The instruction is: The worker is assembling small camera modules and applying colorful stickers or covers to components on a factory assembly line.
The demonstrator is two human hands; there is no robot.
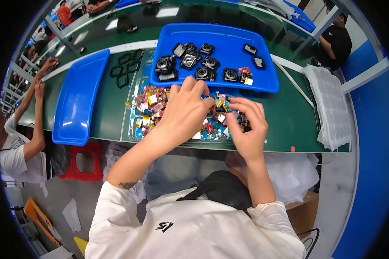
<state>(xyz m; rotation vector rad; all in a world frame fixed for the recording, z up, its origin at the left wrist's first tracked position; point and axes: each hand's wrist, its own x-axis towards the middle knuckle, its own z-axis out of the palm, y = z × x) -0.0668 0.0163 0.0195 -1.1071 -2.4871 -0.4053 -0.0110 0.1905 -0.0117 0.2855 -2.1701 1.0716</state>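
Observation:
My left hand (185, 108) is over the pile of small electronic parts (149, 103), its knuckles at the near rim of the blue tray (263, 77). Its fingers are bent and closed, with the tips and anything in them hidden. To its right, my right hand (250, 125) hovers at the right side of the pile, thumb and curved fingers apart, nothing visible between them. Red, yellow, white and blue pieces make up the pile, lying on a clear plastic sheet. Inside the tray sit several black watch-like housings (204, 73) and a small red board with a white piece (246, 74).
An empty-looking blue tray (78, 97) lies at the left, beside black square frames (122, 80). Stacked clear plastic trays (329, 108) stand at the table's right end. A co-worker's arms (38, 103) reach in from the left; another person (336, 41) is at the far right.

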